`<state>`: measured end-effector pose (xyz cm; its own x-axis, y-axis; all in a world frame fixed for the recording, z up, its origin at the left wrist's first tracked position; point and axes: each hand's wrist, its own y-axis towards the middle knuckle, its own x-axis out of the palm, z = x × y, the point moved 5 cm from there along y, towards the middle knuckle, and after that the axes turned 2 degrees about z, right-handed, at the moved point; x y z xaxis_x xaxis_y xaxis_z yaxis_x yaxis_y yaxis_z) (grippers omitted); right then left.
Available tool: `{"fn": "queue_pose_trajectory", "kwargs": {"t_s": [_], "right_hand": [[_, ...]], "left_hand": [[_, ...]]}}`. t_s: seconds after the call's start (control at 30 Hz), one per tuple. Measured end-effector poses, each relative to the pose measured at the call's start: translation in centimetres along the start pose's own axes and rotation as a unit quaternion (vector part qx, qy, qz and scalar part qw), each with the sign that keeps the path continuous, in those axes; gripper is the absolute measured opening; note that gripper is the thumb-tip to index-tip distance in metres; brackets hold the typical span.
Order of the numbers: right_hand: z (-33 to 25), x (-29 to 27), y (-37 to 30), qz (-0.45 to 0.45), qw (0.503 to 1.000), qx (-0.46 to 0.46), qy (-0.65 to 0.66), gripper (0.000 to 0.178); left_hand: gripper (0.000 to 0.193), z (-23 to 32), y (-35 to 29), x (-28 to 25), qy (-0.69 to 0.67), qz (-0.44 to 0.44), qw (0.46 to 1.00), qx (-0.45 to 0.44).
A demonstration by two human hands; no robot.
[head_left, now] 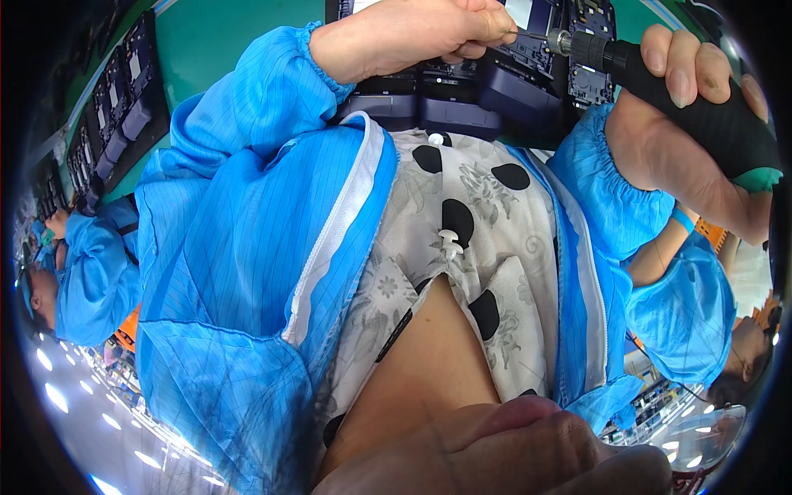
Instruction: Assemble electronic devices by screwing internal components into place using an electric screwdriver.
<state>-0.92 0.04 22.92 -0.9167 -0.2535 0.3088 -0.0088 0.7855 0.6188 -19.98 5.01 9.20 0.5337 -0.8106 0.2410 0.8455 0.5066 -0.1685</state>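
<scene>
As the head view is the only one, all notes come from it. It looks steeply down the person's own chest: an open blue smock (231, 247) over a spotted shirt fills the middle, and the work sits at the top edge.

Right hand (660, 140): closed in a full fist round the black electric screwdriver (734, 124), fingers wrapped over the grip.

Left hand (412, 33): fingers drawn together in a pinch at the driver's tip. Whether they hold a screw or only steady the bit, I cannot tell; too small and partly hidden.

The driver lies in the upper right corner of the view, over the near edge of the green bench (223, 33). Its long axis runs nearly level across the frame, grip to the right, knurled metal chuck (577, 45) and bit pointing left toward the left fingertips. Below these sits a dark blue-black device housing (462, 99), at the bench's near edge and close against the person's body.

Judgement: the step in hand is seating the bit at a fastening point on the housing. The next move calls for keeping the bit in line with the fastener, with steady guidance from the left fingertips.

A tray of similar dark units (124, 91) lies toward the bench's left edge. Co-workers' blue sleeves (91, 280) show at both sides.
</scene>
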Motion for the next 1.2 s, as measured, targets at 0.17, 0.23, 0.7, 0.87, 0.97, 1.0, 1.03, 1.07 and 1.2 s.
{"fn": "queue_pose_trajectory", "kwargs": {"t_s": [0.17,0.23,0.7,0.87,0.97,1.0,1.03,1.07,1.2], "right_hand": [[-0.3,0.8,-0.2,-0.038,0.999,-0.022,-0.019,0.077],[-1.0,1.3,-0.3,-0.058,0.997,-0.041,-0.039,0.078],[-6.1,-4.8,-0.1,0.1,0.992,-0.076,-0.02,0.074],[-6.8,-5.3,-0.6,0.115,0.991,-0.067,-0.026,0.074],[-6.5,-5.7,-0.7,0.111,0.992,-0.05,-0.019,0.074],[-6.6,-5.6,-1.0,0.111,0.992,-0.048,-0.022,0.074],[-6.7,-5.6,-0.9,0.11,0.993,-0.044,-0.022,0.074],[-6.6,-5.5,-1.0,0.11,0.993,-0.038,-0.023,0.073],[-3.8,-4.1,-1.8,0.074,0.997,-0.004,-0.037,0.073]], "left_hand": [[0.025,0.1,0.1,0.3,-0.054,-0.008,0.998,-0.017],[0.024,1.1,-0.2,0.7,-0.025,0.006,1.0,0.01],[0.045,4.1,-1.8,5.1,0.516,0.002,0.812,0.272],[0.042,3.3,0.1,6.7,0.536,-0.04,0.824,0.181],[0.041,2.1,0.2,7.0,0.572,-0.059,0.805,0.146],[0.039,2.1,0.1,6.9,0.564,-0.055,0.805,0.175],[0.038,2.2,0.0,6.7,0.555,-0.05,0.805,0.204],[0.038,2.2,0.0,5.9,0.554,-0.052,0.805,0.205],[0.015,10.2,-3.8,0.2,0.472,0.115,0.822,0.298]]}}
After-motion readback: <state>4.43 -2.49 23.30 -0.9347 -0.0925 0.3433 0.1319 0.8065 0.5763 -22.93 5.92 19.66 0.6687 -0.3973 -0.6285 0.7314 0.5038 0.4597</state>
